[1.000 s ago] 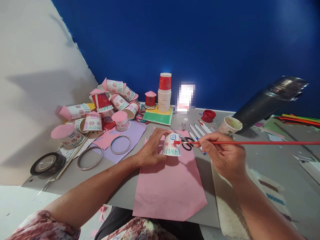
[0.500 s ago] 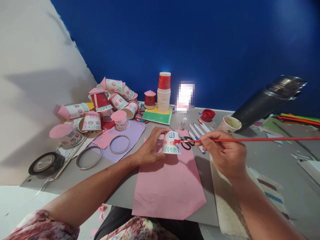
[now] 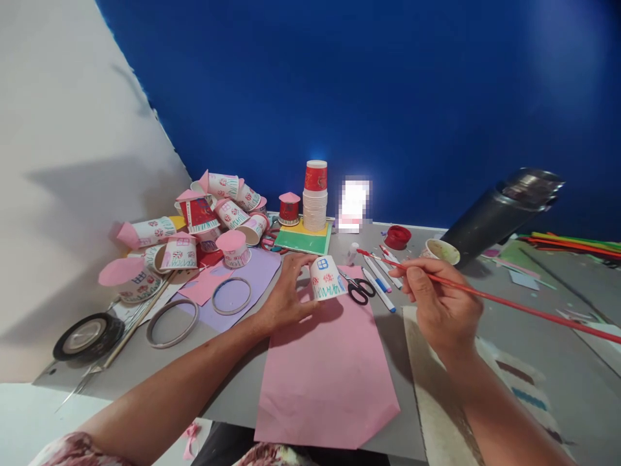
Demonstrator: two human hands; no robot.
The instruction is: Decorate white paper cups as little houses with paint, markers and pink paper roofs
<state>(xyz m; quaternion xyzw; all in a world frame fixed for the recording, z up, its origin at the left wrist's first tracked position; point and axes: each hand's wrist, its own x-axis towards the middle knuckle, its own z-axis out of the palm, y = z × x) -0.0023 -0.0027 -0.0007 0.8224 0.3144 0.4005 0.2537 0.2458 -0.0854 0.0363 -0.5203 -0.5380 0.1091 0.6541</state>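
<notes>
My left hand [image 3: 292, 294] grips a white paper cup [image 3: 327, 278] from its left side, above a sheet of pink paper [image 3: 332, 369]. The cup is upside down and slightly tilted; a blue window, red flower shapes and green grass strokes are drawn on it. In my right hand [image 3: 441, 304] is a long, thin red paintbrush [image 3: 514, 303]. Its red tip points left and is apart from the cup. Black-handled scissors [image 3: 358, 291] lie just right of the cup, beside several markers [image 3: 379, 289].
Decorated cups with pink paper roofs [image 3: 231, 246] are heaped at the left. Behind stand a cup stack [image 3: 315, 204] and a red paint pot [image 3: 398, 237]. A patterned paper cup [image 3: 442, 251] and a leaning dark thermos [image 3: 502, 210] are at the right. Tape rolls [image 3: 87, 338] lie far left.
The brush tip has come away from the cup and risen to the upper right. The cup has tilted a little in my left hand. The view has shifted slightly upward.
</notes>
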